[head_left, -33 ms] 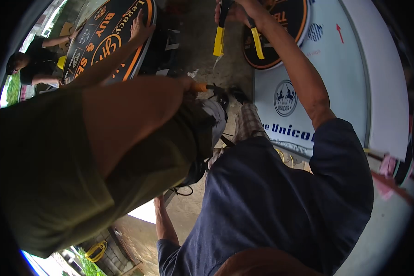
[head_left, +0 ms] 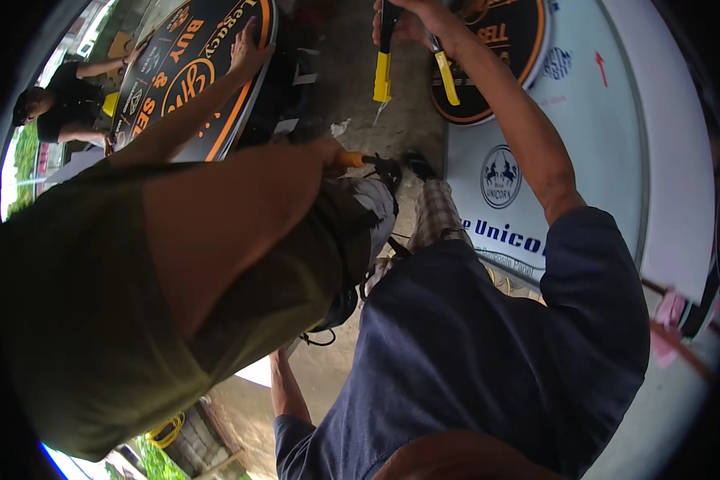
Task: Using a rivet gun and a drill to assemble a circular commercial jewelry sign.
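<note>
At the top, my right hand (head_left: 434, 18) is closed around a yellow-and-black utility knife (head_left: 382, 76) whose thin blade points downward. A second yellow tool (head_left: 446, 78), long and narrow, hangs just below the same hand; its upper end is partly covered. Beneath my raised arm are a round black sign (head_left: 496, 84) with orange lettering and a pale panel (head_left: 580, 168) with dark blue print. My left forearm (head_left: 288, 388) passes behind a co-worker's green shirt (head_left: 248, 296), which hides the left hand.
On my left, the co-worker touches another black-and-orange sign (head_left: 196, 88) and holds an orange-handled tool (head_left: 350, 160). A person in black (head_left: 64, 104) grips that sign's far edge. White scrap (head_left: 340, 128) lies on the floor, and a yellow coil (head_left: 166, 430) sits at lower left.
The whole view has shifted slightly, moving the signs and panel a little to the right and down in the picture. My right hand keeps its grip on the knife.
</note>
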